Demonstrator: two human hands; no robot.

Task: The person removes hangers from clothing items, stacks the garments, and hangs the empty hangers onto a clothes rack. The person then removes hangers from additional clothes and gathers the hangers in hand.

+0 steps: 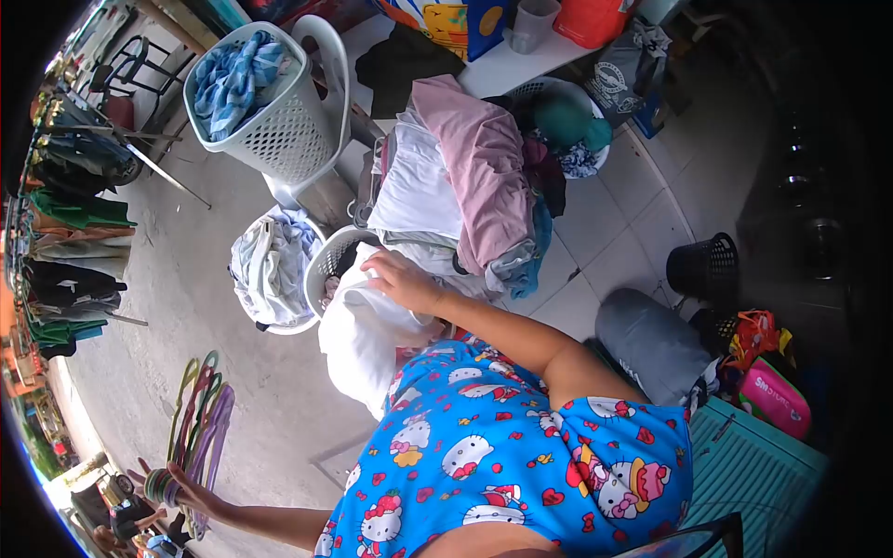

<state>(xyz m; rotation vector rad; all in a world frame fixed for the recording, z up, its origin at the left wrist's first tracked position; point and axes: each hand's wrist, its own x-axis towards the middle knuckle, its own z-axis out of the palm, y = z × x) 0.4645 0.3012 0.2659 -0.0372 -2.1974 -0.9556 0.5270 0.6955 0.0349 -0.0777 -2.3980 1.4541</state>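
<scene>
My left hand (pixel 182 488) is held out at the lower left, closed round a bunch of plastic hangers (pixel 216 418) in green, dark red and purple. My right hand (pixel 402 281) grips the top of a white cloth (pixel 358 325), its fingertips pressed into the fabric. This cloth hangs down in front of my blue printed top; its exact kind cannot be made out. Behind it is a pale basket (pixel 321 265), partly covered. Just beyond my right hand lies a heap of clothes with a pink cloth (pixel 474 167) on top.
A white laundry basket (pixel 279 139) with blue checked cloth sits on a chair. Below stands a basket of light clothes (pixel 274 265). Clothes hang on a rack (pixel 79 223) at the left. A black basket (pixel 702 268) and a grey rounded bundle (pixel 651 339) are at the right.
</scene>
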